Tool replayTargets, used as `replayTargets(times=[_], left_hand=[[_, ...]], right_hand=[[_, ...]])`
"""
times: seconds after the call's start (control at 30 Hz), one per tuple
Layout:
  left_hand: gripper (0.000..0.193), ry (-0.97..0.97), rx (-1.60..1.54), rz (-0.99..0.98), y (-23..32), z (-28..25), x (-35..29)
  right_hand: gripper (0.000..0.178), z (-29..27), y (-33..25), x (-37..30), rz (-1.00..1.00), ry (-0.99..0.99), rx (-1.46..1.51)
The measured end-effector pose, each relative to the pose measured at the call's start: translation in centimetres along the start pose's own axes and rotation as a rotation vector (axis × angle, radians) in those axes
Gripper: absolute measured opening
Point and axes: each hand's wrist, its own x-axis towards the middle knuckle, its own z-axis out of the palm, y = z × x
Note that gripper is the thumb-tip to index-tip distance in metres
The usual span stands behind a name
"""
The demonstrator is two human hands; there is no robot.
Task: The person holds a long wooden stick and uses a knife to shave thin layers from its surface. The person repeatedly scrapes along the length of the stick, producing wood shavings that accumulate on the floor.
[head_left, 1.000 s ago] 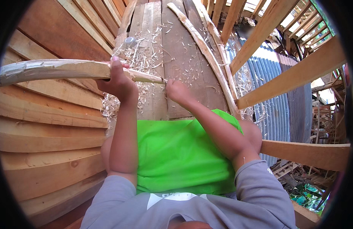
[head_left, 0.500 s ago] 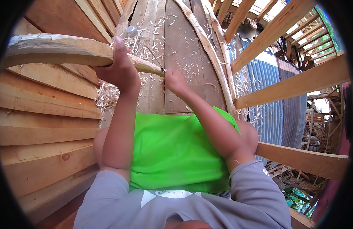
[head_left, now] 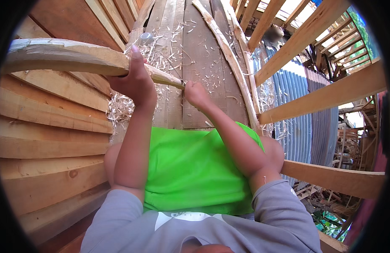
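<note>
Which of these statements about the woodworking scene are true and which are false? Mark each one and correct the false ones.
1. The left hand grips a curved wooden piece. True.
2. The right hand rests flat on the green shorts. False: it is closed in a fist at the tapered end of the wooden piece.
3. Wood shavings lie on the plank floor. True.
4. The wall at right is brick. False: it is corrugated metal sheet behind wooden beams.

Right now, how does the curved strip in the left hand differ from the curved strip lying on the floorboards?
The held strip is raised, gripped by the left hand, and runs sideways; the floor strip lies flat, untouched, running away from the person. The held strip looks thicker, tapering toward the right hand. Both are pale, bowed wood.
</note>
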Motion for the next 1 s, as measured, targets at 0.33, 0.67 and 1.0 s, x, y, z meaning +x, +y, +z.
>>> replayTargets(times=[0.33, 0.67, 1.0], left_hand=[[0.037, 0.045, 0.007, -0.001, 0.4, 0.3, 0.1], [0.039, 0.077, 0.006, -0.012, 0.5, -0.1, -0.1], [0.041, 0.068, -0.035, -0.025, 0.8, 0.6, -0.3]], right_hand=[[0.048, -1.2, -4.2, -1.7, -0.055, -0.082, 0.014], [0.053, -1.3, -4.2, -2.6, -0.084, 0.003, -0.017], [0.059, -0.7, -1.2, -2.0, -0.226, 0.099, -0.046]])
